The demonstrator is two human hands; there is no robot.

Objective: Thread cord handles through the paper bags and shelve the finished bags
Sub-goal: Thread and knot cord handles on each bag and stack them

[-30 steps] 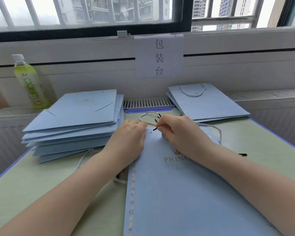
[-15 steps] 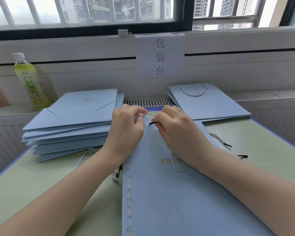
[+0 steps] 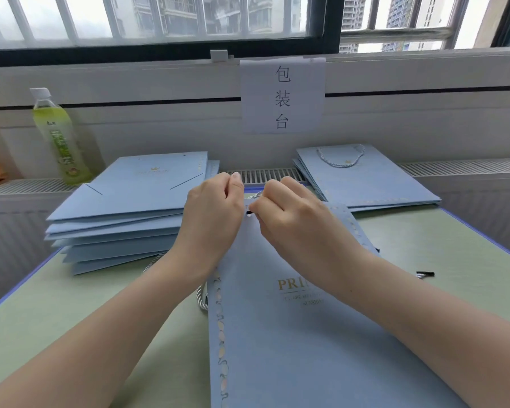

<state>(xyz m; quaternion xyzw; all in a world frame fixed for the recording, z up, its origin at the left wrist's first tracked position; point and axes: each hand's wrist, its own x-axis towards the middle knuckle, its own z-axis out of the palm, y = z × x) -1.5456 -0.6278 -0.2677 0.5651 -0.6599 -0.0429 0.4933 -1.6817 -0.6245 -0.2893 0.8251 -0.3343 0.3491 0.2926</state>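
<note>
Blue paper bag point(image 3: 292, 334) flat on green table point(image 3: 86, 313), centre-near. Left hand point(image 3: 211, 222) pinches bag's far edge; right hand point(image 3: 292, 222) pinches black cord tip point(image 3: 249, 213) there. Unthreaded stack point(image 3: 130, 207) far left, finished bags point(image 3: 365, 178) far right.

Paper sign point(image 3: 282, 95), on wall above the paper bag: "包装台", black, read top to bottom.
Paper bag point(image 3: 292, 334): gold "PRI…", rest hidden by forearm; smaller lines beneath illegible.
Bottle point(image 3: 60, 139), far left of sign: label text unreadable.
</note>
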